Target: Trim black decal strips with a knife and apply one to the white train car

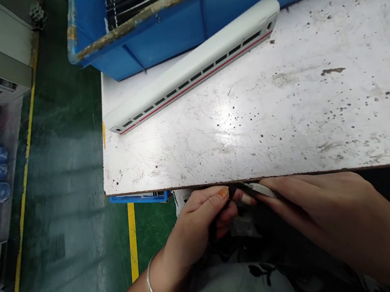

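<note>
L hand (pixel 198 223) & R hand (pixel 331 214), fingers (pixel 277 187) curled tight around small black-handled tool (pixel 259 189), sit just below front edge of scratched white counter (pixel 251 133), w/ white model train shell (pixel 191 64) lying on top.

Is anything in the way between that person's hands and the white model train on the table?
Yes, the front edge of the speckled tabletop. The left hand and right hand, holding a small dark-handled tool, are just below that edge, while the white model train lies up on the tabletop beyond it.
</note>
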`<action>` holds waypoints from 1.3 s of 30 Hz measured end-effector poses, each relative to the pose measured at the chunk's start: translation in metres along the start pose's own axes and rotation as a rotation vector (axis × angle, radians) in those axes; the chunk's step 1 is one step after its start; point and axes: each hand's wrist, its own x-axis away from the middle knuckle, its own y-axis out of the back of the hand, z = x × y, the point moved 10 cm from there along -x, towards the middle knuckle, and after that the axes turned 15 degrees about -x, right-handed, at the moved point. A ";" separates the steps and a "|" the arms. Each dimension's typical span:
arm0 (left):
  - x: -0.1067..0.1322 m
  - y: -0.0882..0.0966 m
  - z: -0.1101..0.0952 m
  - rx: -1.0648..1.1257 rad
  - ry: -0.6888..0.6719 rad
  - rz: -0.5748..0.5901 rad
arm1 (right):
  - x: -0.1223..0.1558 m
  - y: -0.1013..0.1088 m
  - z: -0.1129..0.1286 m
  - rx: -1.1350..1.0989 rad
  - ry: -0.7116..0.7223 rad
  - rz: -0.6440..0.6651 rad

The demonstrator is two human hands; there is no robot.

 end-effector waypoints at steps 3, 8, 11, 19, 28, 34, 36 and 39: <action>0.003 0.007 -0.004 -0.048 -0.017 -0.061 | 0.002 0.003 -0.003 -0.002 -0.015 -0.006; 0.004 0.012 -0.004 -0.037 -0.034 -0.095 | 0.004 0.006 -0.001 0.046 -0.001 -0.013; 0.006 0.014 -0.001 -0.017 0.012 -0.109 | 0.005 0.007 0.002 0.041 0.000 -0.012; 0.012 0.015 0.004 0.118 0.180 -0.114 | 0.005 0.007 0.007 -0.018 0.063 -0.022; 0.009 0.016 0.005 0.069 0.156 -0.148 | 0.012 -0.004 0.012 -0.010 0.098 0.007; 0.010 0.013 0.009 0.094 0.143 -0.168 | 0.009 -0.014 0.018 0.048 0.155 0.092; 0.010 0.013 0.009 0.082 0.110 -0.181 | 0.007 -0.015 0.018 0.049 0.145 0.123; 0.009 0.014 0.011 0.025 0.060 -0.220 | 0.008 -0.018 0.018 0.056 0.135 0.166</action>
